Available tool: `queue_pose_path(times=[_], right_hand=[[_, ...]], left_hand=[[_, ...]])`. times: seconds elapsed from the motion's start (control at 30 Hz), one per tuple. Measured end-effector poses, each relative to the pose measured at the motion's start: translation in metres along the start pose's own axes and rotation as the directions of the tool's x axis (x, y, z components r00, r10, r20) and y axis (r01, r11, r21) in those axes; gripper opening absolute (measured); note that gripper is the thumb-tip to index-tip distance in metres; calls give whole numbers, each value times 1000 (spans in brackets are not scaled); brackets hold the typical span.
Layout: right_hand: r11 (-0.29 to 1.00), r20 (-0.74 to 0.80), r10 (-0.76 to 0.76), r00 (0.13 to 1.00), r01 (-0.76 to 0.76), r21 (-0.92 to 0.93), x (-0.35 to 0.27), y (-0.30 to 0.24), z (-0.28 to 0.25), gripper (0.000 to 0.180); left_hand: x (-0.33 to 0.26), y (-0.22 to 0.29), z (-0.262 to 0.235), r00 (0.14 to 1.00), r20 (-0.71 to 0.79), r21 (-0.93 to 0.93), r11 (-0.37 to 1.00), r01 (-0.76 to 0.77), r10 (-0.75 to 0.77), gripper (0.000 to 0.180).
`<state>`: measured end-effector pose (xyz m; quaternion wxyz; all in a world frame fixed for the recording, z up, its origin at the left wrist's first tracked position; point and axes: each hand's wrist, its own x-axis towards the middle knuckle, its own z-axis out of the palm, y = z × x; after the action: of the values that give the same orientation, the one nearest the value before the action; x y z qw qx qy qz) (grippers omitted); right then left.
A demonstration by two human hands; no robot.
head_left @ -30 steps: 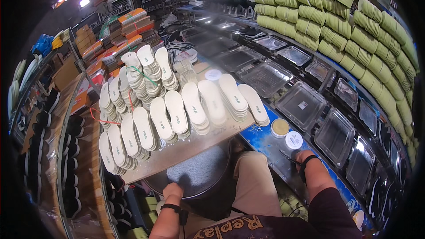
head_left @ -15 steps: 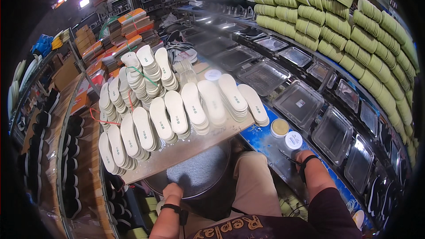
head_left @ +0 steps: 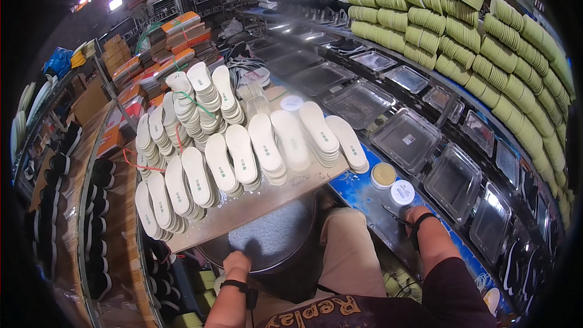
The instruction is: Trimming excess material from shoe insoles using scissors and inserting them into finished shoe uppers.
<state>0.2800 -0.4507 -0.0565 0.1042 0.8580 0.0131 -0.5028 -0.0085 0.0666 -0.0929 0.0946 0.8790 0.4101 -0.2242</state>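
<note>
My left hand (head_left: pixel 237 262) is closed in a fist at the near rim of a round dark basin (head_left: pixel 307 231) with pale, flaky material inside. Whether the fist holds anything is hidden. On the blue-edged bench to the right, my right hand (head_left: pixel 418 215) curls around a thin dark tool (head_left: pixel 393 213), its kind unclear. Just beyond that hand sit a tin with a white round lid (head_left: pixel 402 192) and an open tin of yellowish paste (head_left: pixel 384 175). Stacks of white insoles (head_left: pixel 246 157) with small green print fill the board (head_left: pixel 209 226) ahead of me.
Clear plastic trays (head_left: pixel 405 140) line the dark conveyor on the right. Beyond it rise piled bundles of lime-green soles (head_left: pixel 458 36). Racks of black shoes (head_left: pixel 97 225) stand at left, with orange and brown cartons (head_left: pixel 182 39) behind the insoles.
The clear trays have shifted slightly away from me along the conveyor, up and left in view. Both hands and the insole stacks stay where they were.
</note>
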Motion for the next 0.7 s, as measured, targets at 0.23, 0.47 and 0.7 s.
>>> queue_pose_path(times=[0.23, 0.47, 0.7], right_hand=[[1000, 17, 3, 1000, -3, 9, -3, -2, 0, 33], [998, 33, 7, 999, -9, 57, 1, 2, -1, 45], [1000, -25, -11, 1000, 11, -5, -4, 1, 0, 45]], left_hand=[[0, 0, 0, 1000, -3, 8, 1000, -12, 12, 33], [-4, 1, -5, 1000, 8, 3, 1000, -7, 7, 33], [-6, 1, -7, 1000, 15, 8, 1000, -12, 12, 35]])
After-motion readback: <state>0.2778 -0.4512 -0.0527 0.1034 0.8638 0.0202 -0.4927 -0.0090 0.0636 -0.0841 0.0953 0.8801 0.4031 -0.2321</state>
